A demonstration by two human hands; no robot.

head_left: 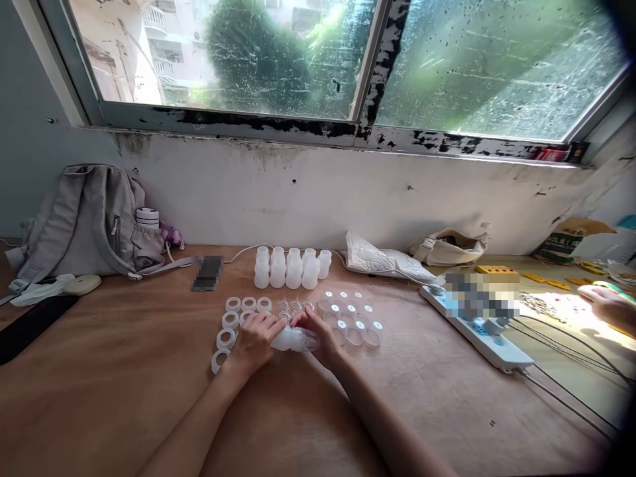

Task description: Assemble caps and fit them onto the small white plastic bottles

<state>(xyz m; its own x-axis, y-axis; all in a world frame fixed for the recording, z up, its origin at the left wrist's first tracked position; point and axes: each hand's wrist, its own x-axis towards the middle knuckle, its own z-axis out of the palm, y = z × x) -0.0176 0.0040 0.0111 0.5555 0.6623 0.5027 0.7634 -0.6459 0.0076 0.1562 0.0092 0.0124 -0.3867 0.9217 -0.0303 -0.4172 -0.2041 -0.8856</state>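
With our left hand point(256, 339) and right hand point(320, 336) we grip one frosted bottle point(287, 339) over the desk point(278, 411), seemingly part-fitted, while loose white rings point(219, 339), clear covers point(354, 337) and a cluster of standing bottles point(293, 275) suggest plenty is left.

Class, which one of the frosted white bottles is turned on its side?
The bottle between the person's left hand and right hand; it lies crosswise, while the other bottles stand upright, grouped toward the wall.
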